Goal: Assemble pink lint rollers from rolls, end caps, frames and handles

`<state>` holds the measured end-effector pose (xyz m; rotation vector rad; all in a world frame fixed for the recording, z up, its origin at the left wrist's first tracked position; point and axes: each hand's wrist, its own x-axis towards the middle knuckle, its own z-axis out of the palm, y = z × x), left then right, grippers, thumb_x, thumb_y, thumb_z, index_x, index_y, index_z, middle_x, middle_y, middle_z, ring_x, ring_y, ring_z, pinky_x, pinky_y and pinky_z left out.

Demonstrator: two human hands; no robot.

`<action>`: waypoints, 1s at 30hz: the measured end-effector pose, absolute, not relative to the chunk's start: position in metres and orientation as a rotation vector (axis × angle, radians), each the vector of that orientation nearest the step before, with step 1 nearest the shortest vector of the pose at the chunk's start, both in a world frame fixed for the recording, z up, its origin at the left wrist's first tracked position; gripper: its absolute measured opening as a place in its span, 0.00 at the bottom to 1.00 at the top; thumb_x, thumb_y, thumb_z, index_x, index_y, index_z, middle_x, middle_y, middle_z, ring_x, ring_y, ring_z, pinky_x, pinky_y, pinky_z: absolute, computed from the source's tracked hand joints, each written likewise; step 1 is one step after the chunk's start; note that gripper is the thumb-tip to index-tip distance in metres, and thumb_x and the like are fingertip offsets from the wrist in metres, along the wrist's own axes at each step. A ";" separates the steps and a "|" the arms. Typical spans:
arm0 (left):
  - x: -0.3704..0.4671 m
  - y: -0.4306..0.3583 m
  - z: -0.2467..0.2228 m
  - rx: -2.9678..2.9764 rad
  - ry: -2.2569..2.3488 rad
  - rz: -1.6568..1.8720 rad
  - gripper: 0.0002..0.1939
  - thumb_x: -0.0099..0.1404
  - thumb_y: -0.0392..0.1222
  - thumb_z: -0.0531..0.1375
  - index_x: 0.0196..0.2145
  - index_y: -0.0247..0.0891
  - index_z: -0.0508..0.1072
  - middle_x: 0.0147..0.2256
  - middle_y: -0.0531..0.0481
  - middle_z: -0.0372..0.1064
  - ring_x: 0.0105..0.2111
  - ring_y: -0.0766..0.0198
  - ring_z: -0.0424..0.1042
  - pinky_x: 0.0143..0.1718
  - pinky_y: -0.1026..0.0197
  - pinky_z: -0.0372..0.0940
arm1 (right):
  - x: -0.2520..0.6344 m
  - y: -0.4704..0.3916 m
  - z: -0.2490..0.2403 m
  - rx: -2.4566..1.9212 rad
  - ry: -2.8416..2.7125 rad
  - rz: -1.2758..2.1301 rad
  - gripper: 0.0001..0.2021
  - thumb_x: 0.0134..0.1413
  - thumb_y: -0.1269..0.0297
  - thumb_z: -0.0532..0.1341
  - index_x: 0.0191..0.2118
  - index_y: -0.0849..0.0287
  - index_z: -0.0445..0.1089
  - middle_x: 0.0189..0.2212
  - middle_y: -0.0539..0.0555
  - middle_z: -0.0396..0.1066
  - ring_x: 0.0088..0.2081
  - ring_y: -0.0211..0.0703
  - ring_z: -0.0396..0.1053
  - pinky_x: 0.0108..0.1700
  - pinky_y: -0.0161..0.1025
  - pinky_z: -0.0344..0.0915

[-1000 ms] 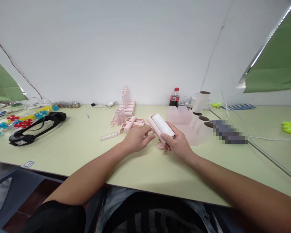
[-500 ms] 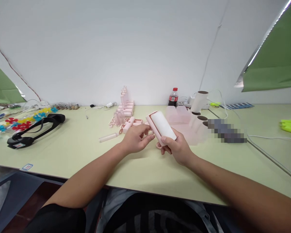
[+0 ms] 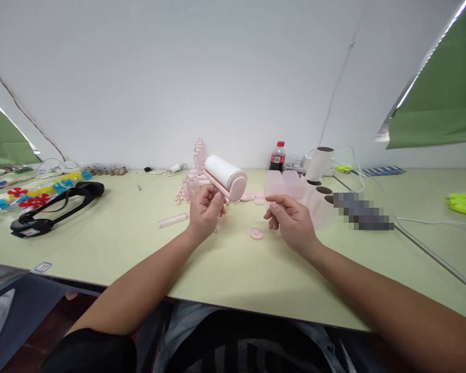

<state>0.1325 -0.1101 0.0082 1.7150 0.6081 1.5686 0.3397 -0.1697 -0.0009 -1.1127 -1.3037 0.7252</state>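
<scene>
My left hand is closed around the pink frame of a lint roller, whose white paper roll faces up. The roller is tilted above the table, its rounded pink end pointing right. Apart from it, my right hand hovers with loosely bent fingers and nothing visible in them. Between the hands, a round pink cap lies on the table. Several more pink caps lie further back. A clear tube handle rests left of my left hand, and other pink parts are partly hidden behind it.
Translucent pink covers and white paper rolls stand at the right, near a cola bottle. A black headset sits on the left by colourful flower pieces. Cables cross the table's right side.
The lint roller has passed from my right hand to my left, moving left and turning its end toward the right. My right hand has let go, and the round cap now shows on the table.
</scene>
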 end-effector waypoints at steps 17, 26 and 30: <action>0.134 -0.106 -0.007 1.908 0.529 1.480 0.14 0.66 0.51 0.60 0.34 0.37 0.66 0.23 0.57 0.63 0.20 0.72 0.62 0.21 0.66 0.57 | 0.360 -0.144 -0.005 -1.852 -2.072 -0.356 0.27 0.61 0.47 0.55 0.60 0.55 0.67 0.68 0.67 0.49 0.65 0.75 0.48 0.58 0.66 0.52; 0.137 -0.107 -0.006 1.888 0.565 1.464 0.15 0.66 0.53 0.60 0.34 0.37 0.66 0.23 0.57 0.62 0.20 0.72 0.61 0.21 0.66 0.56 | 0.366 -0.097 0.049 -2.087 -2.027 -0.424 0.26 0.62 0.52 0.52 0.60 0.62 0.61 0.58 0.69 0.63 0.53 0.65 0.65 0.49 0.53 0.63; 0.137 -0.109 -0.004 1.910 0.564 1.465 0.14 0.66 0.52 0.60 0.34 0.37 0.66 0.22 0.57 0.61 0.19 0.72 0.60 0.21 0.66 0.55 | 0.362 -0.077 0.064 -2.255 -1.999 -0.373 0.24 0.61 0.52 0.53 0.56 0.62 0.63 0.53 0.70 0.65 0.50 0.65 0.67 0.45 0.52 0.64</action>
